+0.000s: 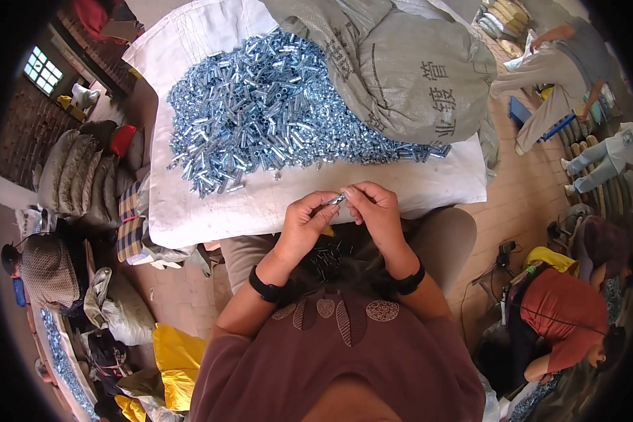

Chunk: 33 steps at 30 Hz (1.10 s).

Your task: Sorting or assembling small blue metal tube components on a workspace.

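Your left hand [308, 219] and right hand [374, 207] meet just past the near edge of the white-covered desk [260, 205], the fingertips of both pinched around a small metal tube [337, 200]. The tube lies between them, its long axis running roughly from one hand to the other, the right end angled slightly away from you; neither hand looks clearly nearer to it. Ahead of both hands spreads a pile of shiny tubes [253, 105], its bulk forward and to the left, closer to your left hand. A grey sack [415, 77] slumps ahead of your right.
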Each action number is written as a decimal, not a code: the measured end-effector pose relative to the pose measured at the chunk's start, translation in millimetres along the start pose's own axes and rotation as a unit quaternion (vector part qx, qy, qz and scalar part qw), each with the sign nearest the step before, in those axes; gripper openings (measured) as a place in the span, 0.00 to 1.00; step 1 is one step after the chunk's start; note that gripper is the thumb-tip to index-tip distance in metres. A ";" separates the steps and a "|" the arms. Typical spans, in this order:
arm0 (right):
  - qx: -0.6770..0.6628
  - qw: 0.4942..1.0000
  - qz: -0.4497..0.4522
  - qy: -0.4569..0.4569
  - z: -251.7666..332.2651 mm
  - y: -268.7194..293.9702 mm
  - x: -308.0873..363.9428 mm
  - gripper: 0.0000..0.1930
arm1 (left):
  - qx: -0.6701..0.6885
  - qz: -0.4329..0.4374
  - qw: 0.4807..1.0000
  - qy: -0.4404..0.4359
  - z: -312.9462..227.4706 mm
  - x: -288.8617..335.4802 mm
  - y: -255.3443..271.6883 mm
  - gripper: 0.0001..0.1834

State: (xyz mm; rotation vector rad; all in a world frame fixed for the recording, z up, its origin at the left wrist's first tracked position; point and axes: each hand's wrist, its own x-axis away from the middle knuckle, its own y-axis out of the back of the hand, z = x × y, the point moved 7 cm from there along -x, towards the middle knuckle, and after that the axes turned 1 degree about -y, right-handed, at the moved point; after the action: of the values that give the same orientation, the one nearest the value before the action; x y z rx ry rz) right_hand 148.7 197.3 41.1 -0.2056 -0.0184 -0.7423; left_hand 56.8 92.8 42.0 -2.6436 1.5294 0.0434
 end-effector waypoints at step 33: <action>0.554 0.773 -0.079 0.297 -9.3 -22.3 -68.1 0.04 | -0.346 0.013 0.933 -0.097 6.8 -37.8 36.4 0.08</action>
State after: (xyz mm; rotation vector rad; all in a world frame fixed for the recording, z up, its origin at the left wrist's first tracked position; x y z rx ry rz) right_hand 82.9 225.1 29.9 1.1913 0.1306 -0.8276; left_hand 6.4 108.0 35.6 -2.9683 1.7079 0.9880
